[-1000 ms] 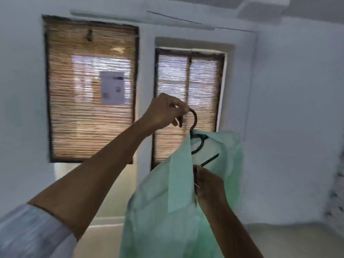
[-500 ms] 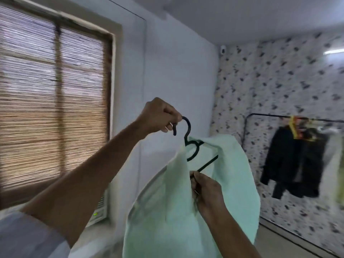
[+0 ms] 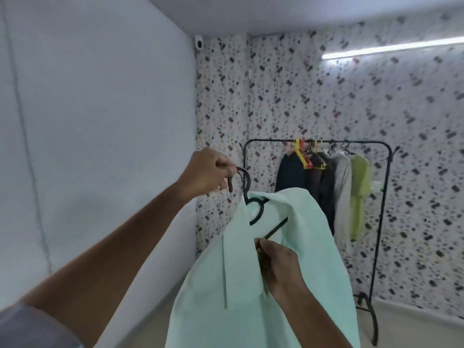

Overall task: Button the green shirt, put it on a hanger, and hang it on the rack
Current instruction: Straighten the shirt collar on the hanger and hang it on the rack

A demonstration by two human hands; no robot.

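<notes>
Left hand (image 3: 204, 173) has its fingers curled tight round the hook of the hanger (image 3: 247, 194), so the green shirt (image 3: 271, 285) hangs free, near the rack (image 3: 386, 197) but w/o touching. Right hand (image 3: 278, 263) pinches the shirt front to keep it closed.

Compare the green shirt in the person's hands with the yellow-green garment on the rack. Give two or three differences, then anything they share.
The green shirt is pale mint; the yellow-green garment is a stronger lime. The shirt's black hanger is held up by its hook in the left hand, away from the rack; the garment already hangs from the rack's rail. The right hand grips the shirt's front; nothing touches the garment. Both are on hangers.
</notes>
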